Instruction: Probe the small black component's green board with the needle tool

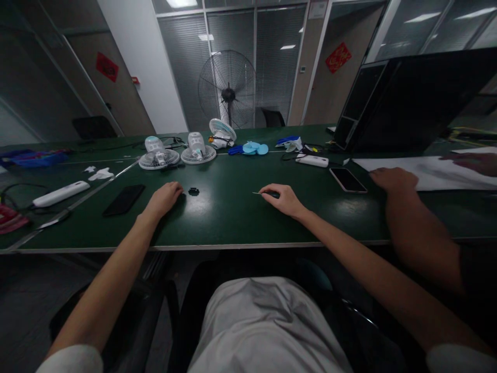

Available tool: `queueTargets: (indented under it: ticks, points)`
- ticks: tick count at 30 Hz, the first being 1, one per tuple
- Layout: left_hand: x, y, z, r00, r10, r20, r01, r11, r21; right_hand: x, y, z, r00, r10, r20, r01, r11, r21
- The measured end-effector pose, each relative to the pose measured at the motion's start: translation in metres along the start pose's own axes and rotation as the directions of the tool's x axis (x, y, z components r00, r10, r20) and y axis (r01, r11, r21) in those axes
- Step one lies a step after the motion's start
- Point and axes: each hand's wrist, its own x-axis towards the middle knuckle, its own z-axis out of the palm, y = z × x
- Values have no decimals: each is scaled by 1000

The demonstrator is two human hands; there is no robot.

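My left hand (165,198) rests on the dark green table (233,228), knuckles up and fingers curled; I cannot see anything in it. A small black part (193,191) lies just right of its fingertips. My right hand (282,199) lies on the table with its fingers closed round a thin screwdriver (264,194), whose metal tip points left. Farther back stand two small white fans (158,154) face down, a third white fan (221,132) tilted, and light blue fan blades (254,148).
A black phone (124,200) lies left of my left hand, a white power strip (60,194) farther left. Another person's hand (393,179) and forearm rest at right beside a phone (348,180), white paper (427,173) and a black box (411,98). A floor fan (228,90) stands behind.
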Motion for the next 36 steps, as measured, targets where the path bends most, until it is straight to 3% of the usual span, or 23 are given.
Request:
queueTargets:
  ticks: [9,19,29,36]
  points:
    - [0,5,-4,990,-49,-131,41,997,-62,0,2,1,1000,3,22,-3,1000,-15]
    - [2,-1,4,987,-50,-151,23,984,-174,0,5,3,1000,-9,12,10,1000,-30]
    - [7,-16,14,981,-106,-164,88,989,-115,0,1,1,1000,1,21,0,1000,-26]
    - [5,-11,11,988,-35,-148,29,999,-44,1,0,1,999,2,38,-1,1000,-16]
